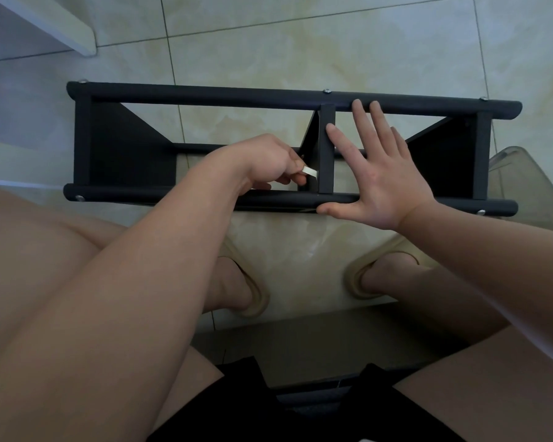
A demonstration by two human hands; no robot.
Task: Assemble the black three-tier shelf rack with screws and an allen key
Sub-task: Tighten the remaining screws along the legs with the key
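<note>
In the head view, the black rack (pixel 205 94) lies on its side on the tiled floor (pixel 300 43) in front of your knees. Its two long rails run across under both grips, and the shelf panels stand between them. Your left grip (pixel 268 164) is curled tight and pinches a small pale piece that I take to be the allen key (pixel 310 171). The key's tip points at the middle shelf panel (pixel 326 148), just beside your fingertips and close above the near rail (pixel 160 192). I cannot tell whether the key sits in a screw there, because the spot is dark and partly hidden by your fingers. Your right grip (pixel 377 177) is wide and flat and holds nothing. Its thumb lies along the near rail and its fingers stretch over the gap to the far rail (pixel 428 105), on the other side of the middle panel from the left grip. Screw heads (pixel 326 90) show on the far rail just beyond the right grip's fingertips, and at the rail ends well out to either side. The frame looks nearly together, and the step in hand seems to be tightening the middle panel's joint at the near rail. For the next move, seat the key square in the socket and turn it in short strokes, since panel and rail crowd the left grip. Press down with the right grip so the rack does not slide on the smooth tiles.
</note>
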